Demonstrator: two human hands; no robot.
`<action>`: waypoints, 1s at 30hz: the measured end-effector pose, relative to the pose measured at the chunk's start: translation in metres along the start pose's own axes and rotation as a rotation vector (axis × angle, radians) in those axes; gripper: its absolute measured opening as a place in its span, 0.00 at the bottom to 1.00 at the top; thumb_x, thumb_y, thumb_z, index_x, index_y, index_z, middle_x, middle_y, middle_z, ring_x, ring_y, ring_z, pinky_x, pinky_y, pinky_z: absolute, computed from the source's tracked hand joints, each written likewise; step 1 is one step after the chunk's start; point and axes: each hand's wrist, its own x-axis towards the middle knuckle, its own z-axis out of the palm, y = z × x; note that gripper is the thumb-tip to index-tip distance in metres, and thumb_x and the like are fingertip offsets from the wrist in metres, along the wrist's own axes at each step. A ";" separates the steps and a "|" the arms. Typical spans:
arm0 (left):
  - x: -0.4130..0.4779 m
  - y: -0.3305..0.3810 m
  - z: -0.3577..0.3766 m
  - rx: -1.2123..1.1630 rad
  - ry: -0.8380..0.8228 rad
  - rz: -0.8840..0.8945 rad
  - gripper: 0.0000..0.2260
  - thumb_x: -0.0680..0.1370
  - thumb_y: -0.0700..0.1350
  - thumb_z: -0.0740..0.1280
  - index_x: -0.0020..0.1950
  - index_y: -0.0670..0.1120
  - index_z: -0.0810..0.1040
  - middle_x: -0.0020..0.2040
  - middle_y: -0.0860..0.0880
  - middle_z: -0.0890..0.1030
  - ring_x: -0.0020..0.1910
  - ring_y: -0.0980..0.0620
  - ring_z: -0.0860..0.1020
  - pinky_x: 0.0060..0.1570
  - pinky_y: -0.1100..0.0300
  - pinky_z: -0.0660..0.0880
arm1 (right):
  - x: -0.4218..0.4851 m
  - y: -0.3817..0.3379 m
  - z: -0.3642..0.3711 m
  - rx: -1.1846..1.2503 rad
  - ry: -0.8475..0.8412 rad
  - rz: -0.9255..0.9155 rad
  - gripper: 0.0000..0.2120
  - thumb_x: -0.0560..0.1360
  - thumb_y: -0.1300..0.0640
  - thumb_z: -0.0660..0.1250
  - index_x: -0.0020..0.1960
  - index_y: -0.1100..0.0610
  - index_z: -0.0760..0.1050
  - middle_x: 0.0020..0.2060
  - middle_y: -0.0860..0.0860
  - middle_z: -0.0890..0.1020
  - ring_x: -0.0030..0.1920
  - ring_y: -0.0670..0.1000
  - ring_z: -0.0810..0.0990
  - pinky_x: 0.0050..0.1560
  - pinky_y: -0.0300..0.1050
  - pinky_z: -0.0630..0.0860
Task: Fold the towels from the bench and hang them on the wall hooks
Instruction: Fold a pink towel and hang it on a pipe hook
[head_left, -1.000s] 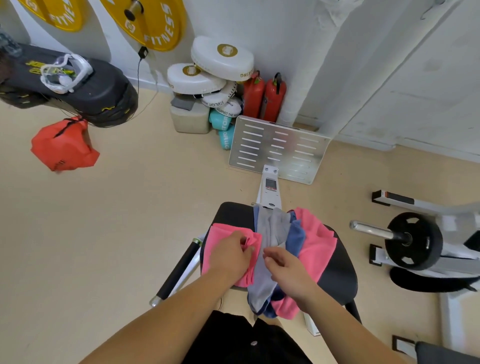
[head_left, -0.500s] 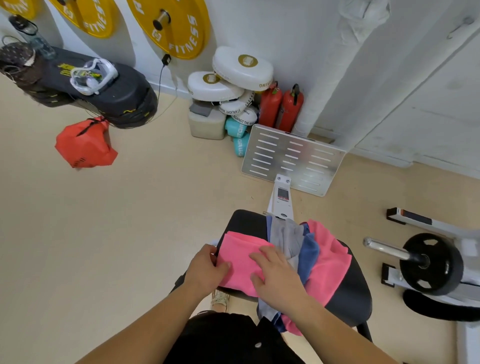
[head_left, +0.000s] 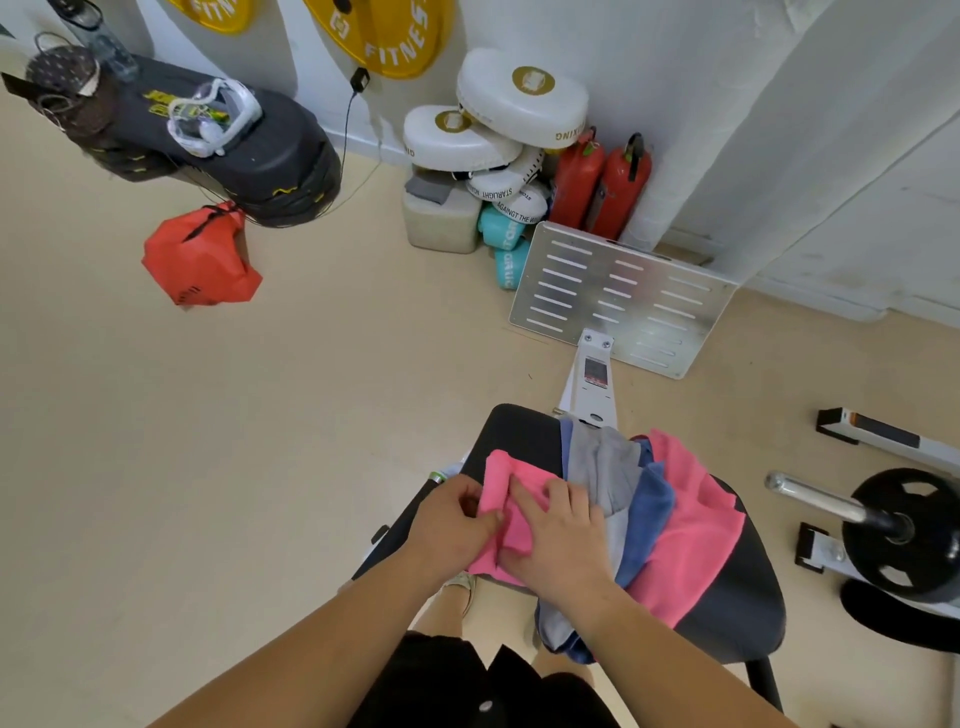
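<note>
Left grip (head_left: 451, 525) pinching the near left edge of a folded pink towel (head_left: 511, 512), right grip (head_left: 558, 540) pressed flat and open-palmed on top of it, both on the left side of the black counter (head_left: 524, 431). Beside it to the right, overlapping and unfolded: grey towel (head_left: 602, 467), blue towel (head_left: 649, 514), second pink towel (head_left: 696, 525). Legible beyond: "FITNES" on a yellow weight plate (head_left: 384, 36), "STARLIGHT" on stacked white pads (head_left: 498, 130), "OXING" upside down on the top one.

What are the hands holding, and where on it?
The small pink towel. The left hand pinches its left edge; the right hand lies flat on top, fingers pressing its middle.
</note>
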 end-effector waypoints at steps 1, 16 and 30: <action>-0.002 0.003 0.001 0.010 -0.015 0.016 0.04 0.75 0.46 0.71 0.49 0.49 0.78 0.42 0.51 0.81 0.39 0.55 0.77 0.39 0.61 0.76 | 0.001 0.001 -0.001 0.016 -0.007 -0.002 0.39 0.60 0.33 0.67 0.70 0.43 0.74 0.52 0.51 0.77 0.53 0.57 0.76 0.47 0.53 0.77; -0.018 0.026 0.063 0.191 -0.100 0.259 0.19 0.80 0.44 0.66 0.70 0.54 0.73 0.53 0.53 0.82 0.49 0.55 0.81 0.56 0.54 0.79 | -0.027 0.047 -0.031 0.758 0.051 0.098 0.19 0.75 0.68 0.64 0.62 0.55 0.80 0.59 0.42 0.75 0.58 0.42 0.77 0.64 0.36 0.74; 0.005 0.012 0.075 0.196 0.083 -0.073 0.19 0.71 0.56 0.74 0.54 0.50 0.69 0.45 0.54 0.79 0.43 0.52 0.80 0.43 0.55 0.79 | -0.031 0.062 -0.042 0.716 -0.277 0.103 0.30 0.81 0.63 0.58 0.80 0.46 0.61 0.66 0.44 0.78 0.65 0.47 0.77 0.64 0.32 0.67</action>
